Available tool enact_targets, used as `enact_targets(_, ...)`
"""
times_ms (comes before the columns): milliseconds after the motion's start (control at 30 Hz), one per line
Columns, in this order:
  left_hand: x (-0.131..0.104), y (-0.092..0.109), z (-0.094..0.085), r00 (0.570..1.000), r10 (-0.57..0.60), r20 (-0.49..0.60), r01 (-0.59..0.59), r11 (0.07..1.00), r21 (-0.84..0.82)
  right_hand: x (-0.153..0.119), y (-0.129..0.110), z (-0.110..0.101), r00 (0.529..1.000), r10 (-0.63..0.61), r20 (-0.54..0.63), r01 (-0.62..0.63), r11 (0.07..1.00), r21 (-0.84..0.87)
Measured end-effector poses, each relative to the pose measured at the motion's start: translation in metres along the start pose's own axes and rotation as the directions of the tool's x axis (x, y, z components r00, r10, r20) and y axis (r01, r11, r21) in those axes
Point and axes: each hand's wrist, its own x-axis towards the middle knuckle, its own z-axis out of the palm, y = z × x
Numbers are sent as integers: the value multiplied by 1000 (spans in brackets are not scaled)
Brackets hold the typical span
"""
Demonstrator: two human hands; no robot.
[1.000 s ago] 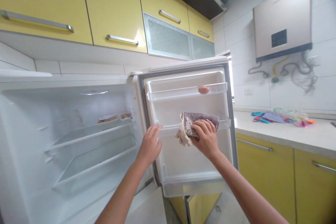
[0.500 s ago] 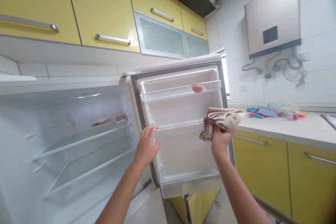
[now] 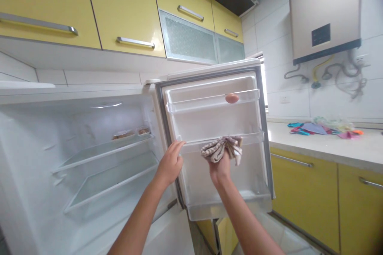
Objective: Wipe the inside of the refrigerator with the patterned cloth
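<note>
A bunched, patterned brown-and-white cloth [image 3: 223,148] is gripped in my right hand [image 3: 220,167], in front of the middle shelf of the open fridge door [image 3: 209,123]. My left hand [image 3: 171,163] is at the left end of that door shelf, its fingertips at the shelf's edge and thumb apart from them. A brown egg [image 3: 231,98] lies in the top door shelf [image 3: 194,104]. The clear bottom door shelf [image 3: 206,211] is below both hands.
Left of the door, the fridge interior has glass shelves [image 3: 104,183] with small food packs [image 3: 123,134] on the upper one. Colourful cloths and plastic [image 3: 317,128] lie on the counter [image 3: 284,139] at right. Yellow cabinets [image 3: 125,8] hang above; a water heater [image 3: 326,24] is on the wall.
My right hand has moved left with the cloth, from the door's right edge to the middle of the door shelf. My left hand stays at the shelf's left end. The view has shifted slightly.
</note>
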Motion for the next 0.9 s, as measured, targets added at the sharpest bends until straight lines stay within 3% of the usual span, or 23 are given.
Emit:
enact_targets(167,8,6,-18,992,-33,125,39,998,-50,-27,80,23,975,197,107,-190,979,-68)
enact_targets(300,15,12,-28,982,-14,187,17,1000,-13,-31,101,34,966,251,59,-249,968,-42)
enact_targets(500,12,24,-29,980,-33,195,19,997,69,-25,66,30,963,268,14,-269,963,3)
enact_targets(667,7,31,-32,967,-95,236,62,988,143,-12,22,7,983,165,-84,-164,986,11)
enact_targets(800,4,29,-31,968,-93,234,54,985,166,7,-15,-15,984,-73,-160,44,983,-178)
enact_targets(867,2,26,-29,971,-81,224,44,985,168,18,-34,-26,935,-289,-205,212,920,-330)
enact_targets(900,1,24,-28,973,-76,218,39,985,167,24,-44,-31,886,-415,-207,303,856,-419)
